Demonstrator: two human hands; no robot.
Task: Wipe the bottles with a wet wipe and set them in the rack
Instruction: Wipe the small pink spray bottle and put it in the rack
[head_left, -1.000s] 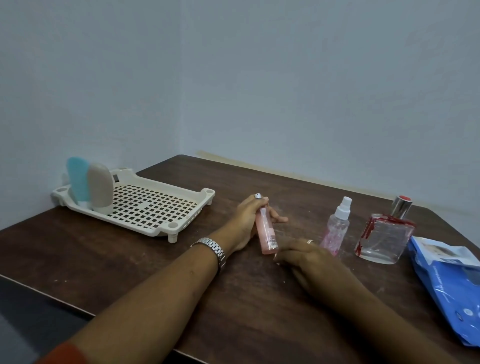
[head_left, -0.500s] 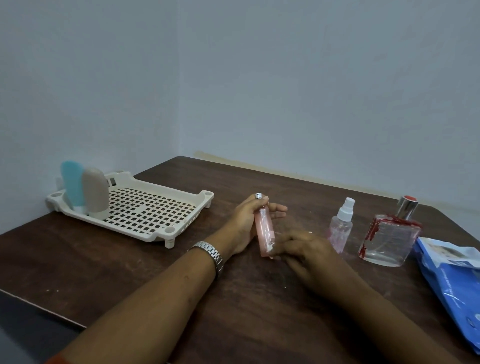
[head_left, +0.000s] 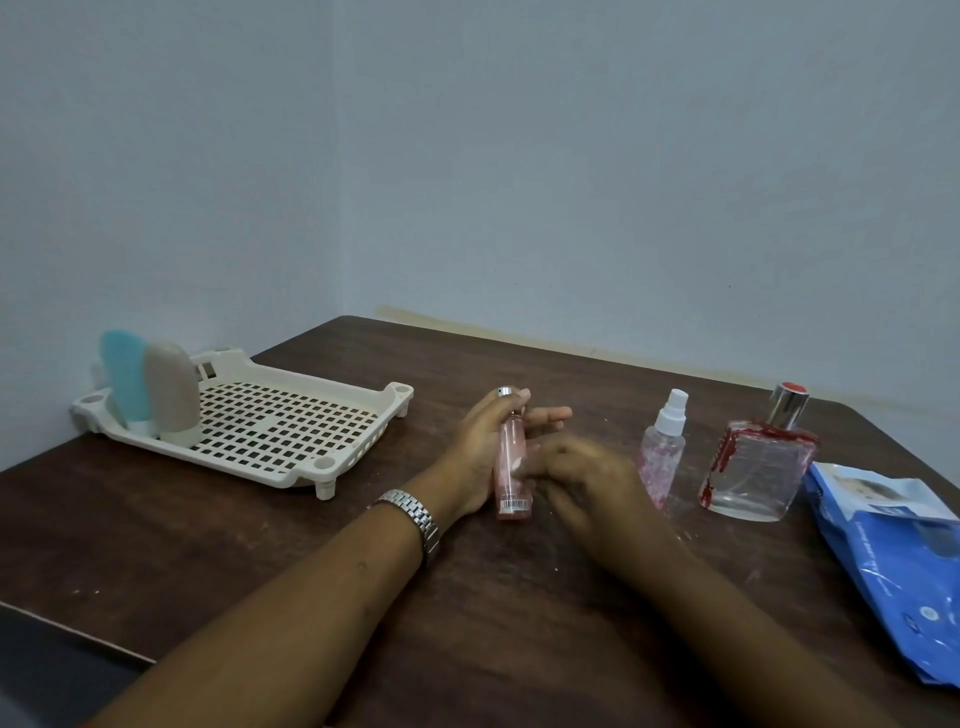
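scuffed brown table (head_left: 260, 545), grey walls (head_left: 571, 182). left hand (head_left: 475, 452) grips bottle (head_left: 511, 447). right hand (head_left: 587, 473) blurred, its grip unclear.

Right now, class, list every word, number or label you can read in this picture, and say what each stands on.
Nothing here can be read outright.
Slim pink bottle: barcode label near its base, digits too small to read.
Blue wipes pack: pale print and a round mark, too blurred to read.
Spray bottle, square glass bottle, rack, wet wipe, wristwatch: no lettering visible.
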